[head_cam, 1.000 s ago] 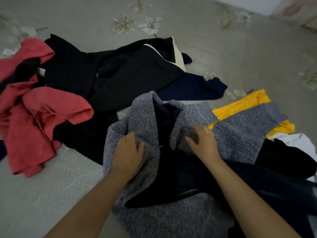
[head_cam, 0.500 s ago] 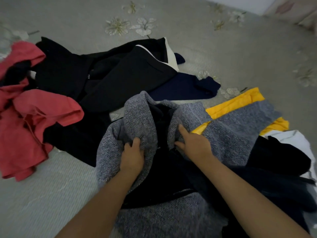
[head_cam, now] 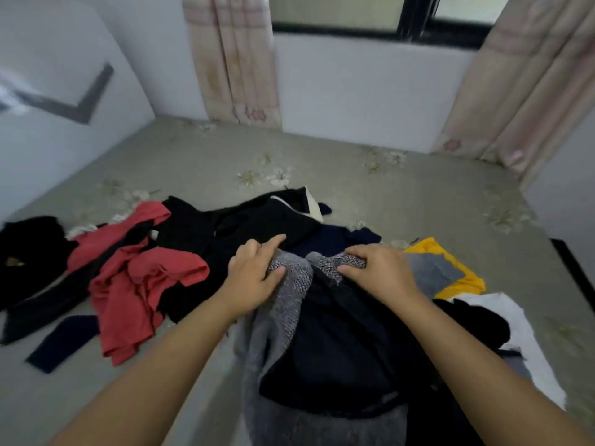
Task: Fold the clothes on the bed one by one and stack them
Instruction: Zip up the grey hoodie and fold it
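A grey knit garment with a dark lining (head_cam: 283, 304) lies in front of me on the bed. My left hand (head_cam: 254, 272) pinches its upper left edge between thumb and fingers, the forefinger pointing outward. My right hand (head_cam: 376, 268) grips the upper right edge, fingers curled over the knit. Both hands hold the top of the garment raised and stretched a little apart. Its lower part hangs toward me with the dark lining showing.
A red garment (head_cam: 145, 284) and black clothes (head_cam: 251, 223) lie heaped on the left. A yellow and grey piece (head_cam: 450, 268) and a white one (head_cam: 528, 336) lie to the right. The grey floral bedspread (head_cam: 386, 194) stretches toward the wall and curtains (head_cam: 235, 59).
Both hands have moved up to the garment's top edge and lifted it. The view has tilted up, so the wall, window and curtains now show.
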